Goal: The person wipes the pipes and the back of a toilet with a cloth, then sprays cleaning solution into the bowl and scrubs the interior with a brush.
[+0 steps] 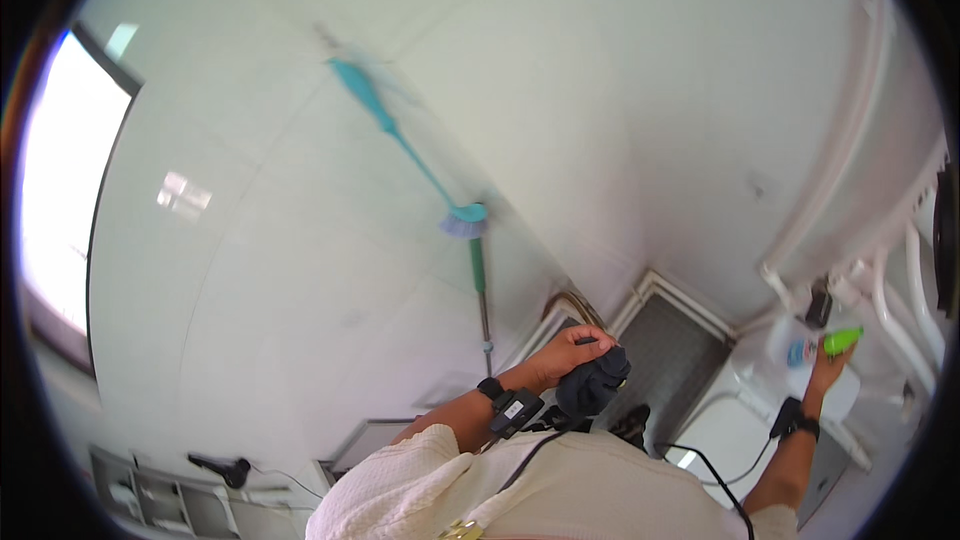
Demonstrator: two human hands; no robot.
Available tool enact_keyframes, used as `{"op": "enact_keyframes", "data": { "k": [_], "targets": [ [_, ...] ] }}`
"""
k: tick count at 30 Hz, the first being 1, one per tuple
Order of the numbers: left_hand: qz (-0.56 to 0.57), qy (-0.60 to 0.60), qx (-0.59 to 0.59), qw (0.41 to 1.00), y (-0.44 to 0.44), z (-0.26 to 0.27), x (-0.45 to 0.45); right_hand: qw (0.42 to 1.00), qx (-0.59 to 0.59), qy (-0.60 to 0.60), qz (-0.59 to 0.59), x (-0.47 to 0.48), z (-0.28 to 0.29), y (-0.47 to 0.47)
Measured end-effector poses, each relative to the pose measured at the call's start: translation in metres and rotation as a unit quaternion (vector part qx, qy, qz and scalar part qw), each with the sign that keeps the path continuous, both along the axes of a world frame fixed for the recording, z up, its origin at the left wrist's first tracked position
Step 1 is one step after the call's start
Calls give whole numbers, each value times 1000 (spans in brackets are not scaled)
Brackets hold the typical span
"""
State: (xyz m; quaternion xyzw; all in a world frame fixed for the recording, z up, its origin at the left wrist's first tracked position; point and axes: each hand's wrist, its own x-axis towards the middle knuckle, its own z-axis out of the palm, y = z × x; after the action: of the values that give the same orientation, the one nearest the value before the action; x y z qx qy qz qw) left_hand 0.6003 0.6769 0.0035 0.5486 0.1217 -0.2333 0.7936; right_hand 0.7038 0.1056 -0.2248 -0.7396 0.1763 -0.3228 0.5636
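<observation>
Bunched dark cloth (592, 386) hangs from my left hand (574, 352), which grips it in front of my body. Out to the right, my right hand (831, 367) is closed around a bright green object (842, 341), perhaps a bottle or its top; its lower part is hard to make out. This hand is over the white toilet's tank (802, 382), beside a package with blue print (796, 352). The toilet's closed lid (724, 431) lies between my arms, lower in the view.
A turquoise brush (427, 165) hangs on the pale wall, near a green-handled pole (478, 266). White pipes (892, 307) run at the right. A hair dryer (225, 469) and a wall shelf (161, 502) are at lower left. Grey floor (664, 349) shows beyond my left hand. Cables cross my shirt.
</observation>
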Motion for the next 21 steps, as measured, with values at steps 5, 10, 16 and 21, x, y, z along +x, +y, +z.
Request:
{"op": "enact_keyframes", "data": {
  "k": [5,10,16,21],
  "targets": [
    [95,-131,49,986,53,51,-7,995,75,36,64,-16,25,21],
    [327,-197,31,924,77,174,-2,988,48,111,-100,-49,32,28],
    [296,-295,-91,904,109,221,9,985,142,60,74,-100,16,117],
    [211,-241,14,947,42,169,4,866,305,6,395,-104,274,349]
  ]
}}
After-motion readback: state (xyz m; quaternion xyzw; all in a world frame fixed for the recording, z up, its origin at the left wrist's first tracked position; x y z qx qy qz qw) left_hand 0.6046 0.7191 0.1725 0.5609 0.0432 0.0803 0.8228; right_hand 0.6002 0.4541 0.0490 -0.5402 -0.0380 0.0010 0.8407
